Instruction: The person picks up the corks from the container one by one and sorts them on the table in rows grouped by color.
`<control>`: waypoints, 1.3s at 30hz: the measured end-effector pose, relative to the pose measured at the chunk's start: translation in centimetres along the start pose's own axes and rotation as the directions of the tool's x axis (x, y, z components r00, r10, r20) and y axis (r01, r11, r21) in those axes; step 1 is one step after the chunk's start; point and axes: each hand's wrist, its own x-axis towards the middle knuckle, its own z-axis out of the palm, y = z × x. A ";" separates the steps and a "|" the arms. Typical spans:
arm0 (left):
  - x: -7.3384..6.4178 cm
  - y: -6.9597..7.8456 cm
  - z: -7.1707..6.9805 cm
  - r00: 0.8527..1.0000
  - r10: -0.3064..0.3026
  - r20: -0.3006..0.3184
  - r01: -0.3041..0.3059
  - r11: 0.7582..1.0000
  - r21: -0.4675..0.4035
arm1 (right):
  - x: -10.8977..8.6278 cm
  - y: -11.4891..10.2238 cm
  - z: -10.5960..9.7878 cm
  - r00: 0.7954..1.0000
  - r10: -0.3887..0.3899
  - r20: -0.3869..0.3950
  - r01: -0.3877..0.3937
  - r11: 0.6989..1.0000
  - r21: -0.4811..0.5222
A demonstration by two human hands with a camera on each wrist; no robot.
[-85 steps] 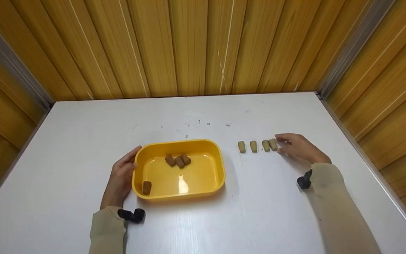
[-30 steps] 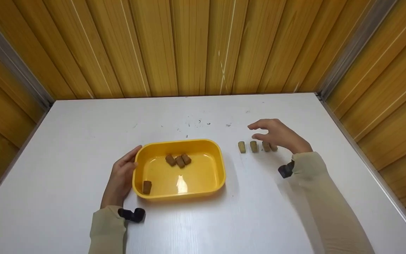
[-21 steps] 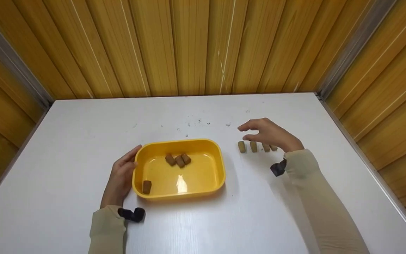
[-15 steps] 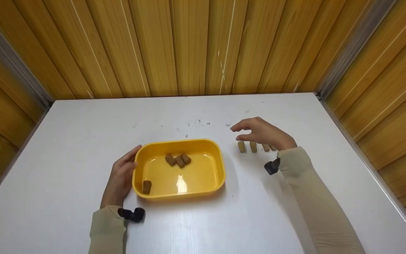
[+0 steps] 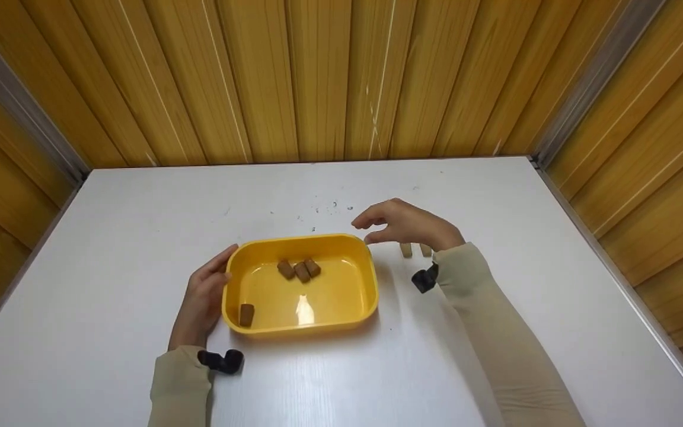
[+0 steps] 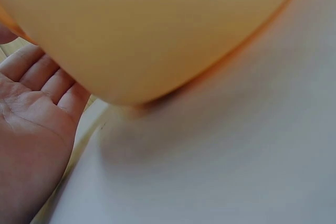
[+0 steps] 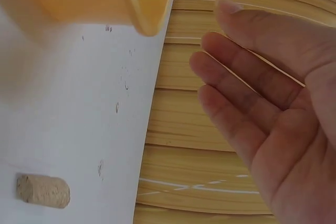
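Observation:
In the head view my left hand [image 5: 199, 296] holds the left side of a yellow rectangular plastic box [image 5: 300, 327], its thumb at the rim and its fingers along the outer wall. The left wrist view has the palm [image 6: 31, 124] facing the box [image 6: 142, 40]. My right hand [image 5: 407, 225] hovers by the far right corner of the box, fingers loosely bent, thumb apart, nothing held. Several brown cork stoppers lie inside the box, one cork [image 5: 246, 315] alone near the front left. A pale cork [image 5: 406, 250] shows below the right hand on the table, a second pale cork [image 5: 425, 249] beside it.
The white table [image 5: 128, 237] has small dark marks behind the box. Yellow wood-look panels [image 5: 318, 77] close it off at the back and both sides. Black wrist cameras sit on both sleeves. The forearm hides the other pale corks.
From beside the rightmost pale cork, my right hand has lifted and travelled left over the row to the corner of the box. The left hand, box and brown corks stay put.

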 end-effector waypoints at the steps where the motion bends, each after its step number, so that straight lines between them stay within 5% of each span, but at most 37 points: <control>1: 0.0 0.0 0.0 1.000 0.000 0.003 0.000 1.000 0.002 | 0.3 -0.1 0.2 1.000 -0.009 0.007 0.009 1.000 0.004; 13: 0.0 0.1 0.1 1.000 0.002 0.008 -0.002 1.000 0.022 | 3.3 -1.5 2.1 0.997 0.006 0.076 -0.006 1.000 -0.006; 39: 0.0 -0.1 0.1 1.000 -0.015 -0.001 0.015 0.999 0.052 | 6.5 -3.5 6.1 0.975 0.046 0.216 -0.031 0.997 -0.072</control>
